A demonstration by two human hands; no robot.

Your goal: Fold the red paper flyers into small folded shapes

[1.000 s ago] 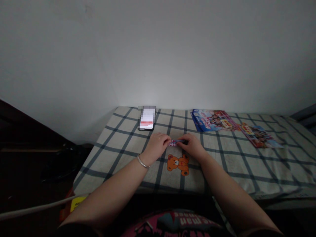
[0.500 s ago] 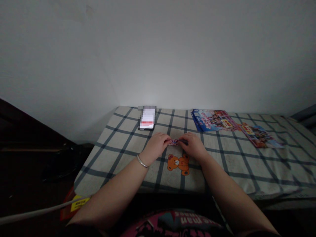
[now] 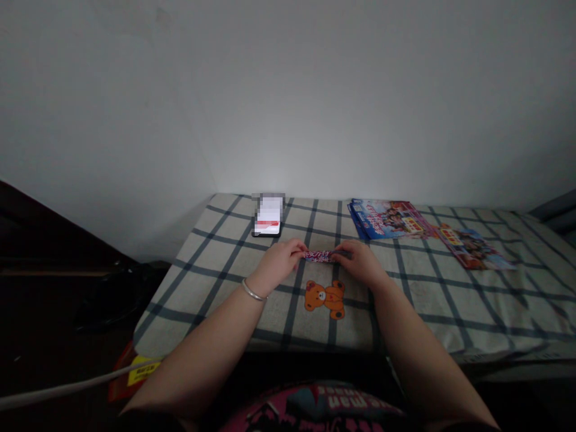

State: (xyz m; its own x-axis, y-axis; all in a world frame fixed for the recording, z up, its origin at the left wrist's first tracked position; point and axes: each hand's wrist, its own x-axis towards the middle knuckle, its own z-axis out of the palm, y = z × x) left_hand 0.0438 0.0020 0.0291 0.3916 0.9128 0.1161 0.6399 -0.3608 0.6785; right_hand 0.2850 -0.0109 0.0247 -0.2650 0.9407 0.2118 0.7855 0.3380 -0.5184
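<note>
Desk (image 3: 432, 300) pushed w/ its back edge against a plain pale wall (image 3: 288, 90), light dim, brightest patch on wall just above the desk. Desktop is under a cream cloth w/ dark blue-grey checks, a bit rumpled twd the R end; front-L corner rounded. Small patterned strip (image 3: 318, 257), prob. folded paper, red/white/blue-ish, is btwn the two hands, approx. mid-depth, well in from the L edge. L hand (image 3: 279, 264) has thumb + fingers pinched on its L end; R hand (image 3: 361, 264) likewise grips its R end. Silver bangle (image 3: 254, 291) on L wrist. Orange bear print (image 3: 324, 300) on cloth, btwn strip & front edge.

Phone (image 3: 269, 216) lies nr back edge, not far from back-L corner, screen lit, part pixelated. Stack of colourful leaflets (image 3: 387, 219) also nr back edge, R of phone; another leaflet (image 3: 477, 247) next to it, further R & a little nearer the front. Off the L edge, floor area v. dark: black bag-like item (image 3: 112, 300), can't tell exactly what. Below front-L corner, red-orange item w/ yellow label (image 3: 141, 371), pale cord (image 3: 67, 384) running past it.
</note>
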